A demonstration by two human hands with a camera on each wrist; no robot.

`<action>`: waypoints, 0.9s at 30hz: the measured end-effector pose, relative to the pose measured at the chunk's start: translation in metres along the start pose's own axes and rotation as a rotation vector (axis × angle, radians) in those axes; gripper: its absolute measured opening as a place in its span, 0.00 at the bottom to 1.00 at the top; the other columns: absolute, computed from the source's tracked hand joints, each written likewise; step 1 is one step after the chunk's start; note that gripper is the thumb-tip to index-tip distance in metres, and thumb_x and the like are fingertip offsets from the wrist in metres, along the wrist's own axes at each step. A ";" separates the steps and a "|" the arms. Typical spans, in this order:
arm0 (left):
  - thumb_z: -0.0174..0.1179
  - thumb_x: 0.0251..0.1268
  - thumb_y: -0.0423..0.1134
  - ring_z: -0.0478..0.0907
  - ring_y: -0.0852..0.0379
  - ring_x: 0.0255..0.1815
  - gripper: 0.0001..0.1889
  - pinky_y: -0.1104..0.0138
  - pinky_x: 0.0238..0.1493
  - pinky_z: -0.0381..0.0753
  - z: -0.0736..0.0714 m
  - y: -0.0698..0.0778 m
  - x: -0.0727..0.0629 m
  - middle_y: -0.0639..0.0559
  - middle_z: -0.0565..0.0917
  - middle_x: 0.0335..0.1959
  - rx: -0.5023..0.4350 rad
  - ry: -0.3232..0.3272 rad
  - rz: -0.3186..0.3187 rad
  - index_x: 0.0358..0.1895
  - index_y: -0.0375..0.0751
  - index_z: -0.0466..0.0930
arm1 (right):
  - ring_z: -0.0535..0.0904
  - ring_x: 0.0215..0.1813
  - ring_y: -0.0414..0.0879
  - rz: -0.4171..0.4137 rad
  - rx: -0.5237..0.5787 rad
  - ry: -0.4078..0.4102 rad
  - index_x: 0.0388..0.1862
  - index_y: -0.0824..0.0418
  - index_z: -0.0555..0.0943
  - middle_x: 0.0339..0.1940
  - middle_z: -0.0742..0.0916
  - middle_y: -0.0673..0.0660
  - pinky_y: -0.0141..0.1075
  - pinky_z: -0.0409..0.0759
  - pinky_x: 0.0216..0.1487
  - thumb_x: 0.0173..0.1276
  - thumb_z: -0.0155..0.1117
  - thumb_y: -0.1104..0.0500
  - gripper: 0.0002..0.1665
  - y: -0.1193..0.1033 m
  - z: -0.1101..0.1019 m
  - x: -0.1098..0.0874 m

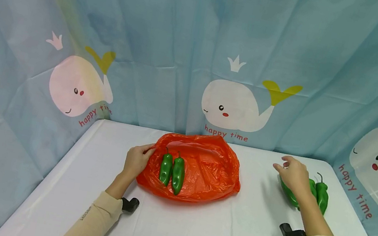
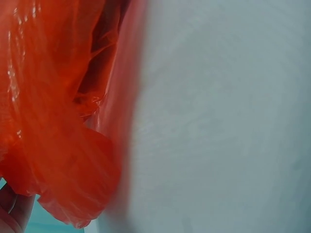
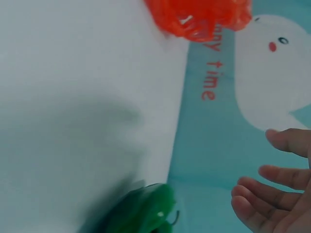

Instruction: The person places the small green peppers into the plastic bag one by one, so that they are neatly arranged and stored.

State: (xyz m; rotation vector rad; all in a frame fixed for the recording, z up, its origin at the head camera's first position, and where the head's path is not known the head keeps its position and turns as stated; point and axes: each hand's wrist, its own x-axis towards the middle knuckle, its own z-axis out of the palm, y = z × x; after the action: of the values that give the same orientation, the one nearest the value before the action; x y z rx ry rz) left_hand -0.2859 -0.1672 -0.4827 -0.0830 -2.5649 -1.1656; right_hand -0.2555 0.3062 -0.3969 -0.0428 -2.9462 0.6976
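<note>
A red plastic bag (image 1: 208, 180) lies spread wide at the middle of the table, with two green peppers inside it, one pepper (image 1: 166, 169) left of the other pepper (image 1: 177, 175). My left hand (image 1: 136, 161) pinches the bag's left rim between thumb and fingers; the red film (image 2: 58, 111) fills much of the left wrist view. Over at the right, my right hand (image 1: 294, 174) hovers above several green peppers (image 1: 321, 194), partly covering them. Its fingers (image 3: 279, 194) are spread and relaxed with nothing between them.
White cloth covers the table (image 1: 183, 235). Behind and at both sides hangs a blue curtain (image 1: 171, 47) printed with whales. Black wrist mounts, one on the left arm (image 1: 130, 204) and one on the right (image 1: 292, 233), stick out inward.
</note>
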 end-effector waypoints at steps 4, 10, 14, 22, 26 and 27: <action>0.58 0.70 0.40 0.85 0.43 0.49 0.15 0.54 0.48 0.85 -0.001 0.000 -0.001 0.41 0.87 0.48 0.001 0.008 0.008 0.53 0.38 0.84 | 0.77 0.49 0.71 -0.006 -0.042 0.017 0.60 0.78 0.71 0.49 0.82 0.77 0.59 0.77 0.44 0.71 0.59 0.54 0.30 0.009 0.007 -0.001; 0.58 0.70 0.40 0.85 0.43 0.48 0.15 0.54 0.48 0.85 -0.001 0.000 -0.002 0.41 0.87 0.47 -0.003 0.010 0.010 0.53 0.38 0.84 | 0.75 0.51 0.75 0.014 -0.094 0.039 0.59 0.79 0.72 0.52 0.80 0.79 0.63 0.75 0.49 0.69 0.60 0.55 0.30 0.019 0.015 -0.002; 0.58 0.70 0.40 0.85 0.43 0.48 0.14 0.54 0.48 0.85 -0.001 -0.001 -0.002 0.41 0.87 0.47 -0.007 0.009 0.008 0.53 0.39 0.84 | 0.76 0.50 0.75 0.034 -0.129 0.038 0.58 0.79 0.73 0.50 0.81 0.79 0.63 0.76 0.49 0.68 0.60 0.56 0.29 0.022 0.019 -0.003; 0.58 0.70 0.41 0.85 0.43 0.48 0.15 0.53 0.49 0.85 -0.001 0.000 -0.002 0.41 0.87 0.48 -0.014 0.004 0.006 0.53 0.39 0.84 | 0.77 0.49 0.75 0.065 -0.154 0.029 0.56 0.82 0.72 0.51 0.80 0.81 0.63 0.76 0.46 0.68 0.60 0.58 0.29 0.029 0.026 -0.004; 0.58 0.70 0.41 0.85 0.43 0.48 0.15 0.53 0.49 0.84 0.000 0.001 -0.001 0.41 0.87 0.48 -0.009 0.010 0.015 0.53 0.39 0.85 | 0.76 0.50 0.75 0.068 -0.177 0.012 0.56 0.84 0.70 0.49 0.79 0.82 0.63 0.76 0.47 0.69 0.58 0.58 0.30 0.032 0.029 -0.005; 0.58 0.70 0.41 0.85 0.43 0.49 0.15 0.53 0.50 0.84 0.000 0.001 0.000 0.42 0.87 0.47 -0.010 0.011 0.015 0.53 0.39 0.85 | 0.76 0.50 0.76 0.068 -0.184 0.008 0.56 0.84 0.70 0.49 0.79 0.82 0.63 0.75 0.48 0.69 0.58 0.58 0.30 0.032 0.030 -0.005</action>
State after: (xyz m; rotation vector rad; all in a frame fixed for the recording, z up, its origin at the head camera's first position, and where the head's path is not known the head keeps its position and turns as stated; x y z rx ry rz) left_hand -0.2854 -0.1667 -0.4823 -0.0976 -2.5453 -1.1699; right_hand -0.2542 0.3216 -0.4380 -0.1611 -3.0042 0.4302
